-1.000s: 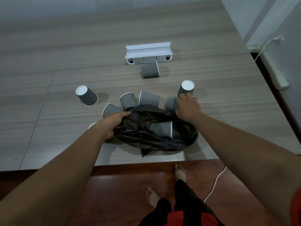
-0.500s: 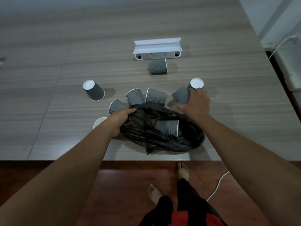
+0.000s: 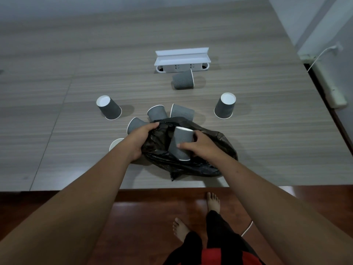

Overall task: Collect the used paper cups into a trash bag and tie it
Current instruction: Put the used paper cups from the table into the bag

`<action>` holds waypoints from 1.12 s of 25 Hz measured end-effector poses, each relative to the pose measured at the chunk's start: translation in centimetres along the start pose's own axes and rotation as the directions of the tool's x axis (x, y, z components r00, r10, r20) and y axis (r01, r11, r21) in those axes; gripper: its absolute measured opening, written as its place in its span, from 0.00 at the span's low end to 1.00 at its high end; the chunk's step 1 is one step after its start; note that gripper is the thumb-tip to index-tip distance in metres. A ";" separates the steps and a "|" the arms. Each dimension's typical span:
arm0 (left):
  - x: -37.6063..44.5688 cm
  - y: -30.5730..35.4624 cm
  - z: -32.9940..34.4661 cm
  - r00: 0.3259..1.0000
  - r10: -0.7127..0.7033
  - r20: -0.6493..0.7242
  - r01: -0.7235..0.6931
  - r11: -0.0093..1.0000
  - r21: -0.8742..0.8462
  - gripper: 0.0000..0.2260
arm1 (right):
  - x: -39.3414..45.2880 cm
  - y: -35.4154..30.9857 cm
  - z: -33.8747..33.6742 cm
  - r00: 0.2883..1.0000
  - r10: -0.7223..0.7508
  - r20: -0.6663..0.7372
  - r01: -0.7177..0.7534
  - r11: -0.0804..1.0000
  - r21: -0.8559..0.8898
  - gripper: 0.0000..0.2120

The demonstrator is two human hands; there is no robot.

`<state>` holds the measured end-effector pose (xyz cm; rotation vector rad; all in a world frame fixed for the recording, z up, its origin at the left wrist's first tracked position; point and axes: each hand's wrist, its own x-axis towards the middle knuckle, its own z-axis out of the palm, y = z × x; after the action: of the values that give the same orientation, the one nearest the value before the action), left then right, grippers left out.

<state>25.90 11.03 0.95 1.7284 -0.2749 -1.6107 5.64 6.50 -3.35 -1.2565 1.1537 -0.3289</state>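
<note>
A black trash bag (image 3: 210, 161) lies crumpled near the table's front edge. My left hand (image 3: 140, 137) grips the bag's left rim and holds its mouth up. My right hand (image 3: 200, 145) holds a grey paper cup (image 3: 180, 143) over the bag's opening, base upward. Several more grey cups lie around on the table: an upside-down cup (image 3: 108, 109) at the left, another upside-down cup (image 3: 225, 106) at the right, a tipped cup (image 3: 183, 79) by the socket box, and three cups (image 3: 181, 111) on their sides behind the bag. A white cup rim (image 3: 114, 143) shows beside my left wrist.
A white socket box (image 3: 181, 61) with its lid up stands on the wood-grain table (image 3: 57, 150) behind the cups. A white cable (image 3: 247, 229) runs over the red-brown floor near my bare feet. A wall and trunking stand at the right.
My right hand has lifted a cup from the table by the bag and brought it back over the bag's mouth. My left hand still holds the bag's rim.
</note>
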 end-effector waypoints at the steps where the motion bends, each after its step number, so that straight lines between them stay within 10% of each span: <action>1: -0.1 -0.1 -0.1 1.000 0.012 0.018 -0.012 1.000 -0.015 0.14 | 0.4 -0.2 0.7 1.000 0.013 0.022 -0.011 0.993 -0.118 0.24; 6: -0.7 -0.6 -0.6 0.999 0.048 0.010 -0.047 0.996 -0.079 0.13 | 1.8 -0.9 3.2 0.999 0.002 -0.037 -0.028 0.685 -0.728 0.35; 13: -0.4 -0.3 -0.9 0.999 0.035 -0.021 -0.038 0.987 -0.154 0.14 | 1.6 0.9 -3.5 0.891 -0.318 -0.325 0.095 0.830 -0.550 0.10; 17: 0.2 -0.1 0.1 0.999 0.047 -0.024 -0.050 0.988 -0.148 0.14 | 3.8 -0.6 -9.6 0.703 -0.416 -0.577 -0.001 0.810 -0.586 0.22; 23: 0.6 0.6 0.7 0.995 0.058 -0.079 -0.071 0.982 -0.177 0.14 | 9.3 -3.0 -14.5 0.892 -0.132 -0.432 -0.242 0.668 -0.704 0.42; 28: 0.8 0.8 0.4 0.993 0.058 -0.100 -0.076 0.979 -0.186 0.14 | 12.3 -2.4 -13.5 0.889 -0.122 -0.442 -0.277 0.625 -0.729 0.32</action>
<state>25.93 9.89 0.89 1.6257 -0.1277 -1.4526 1.00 -11.16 -5.64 -1.9507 1.8817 -0.0191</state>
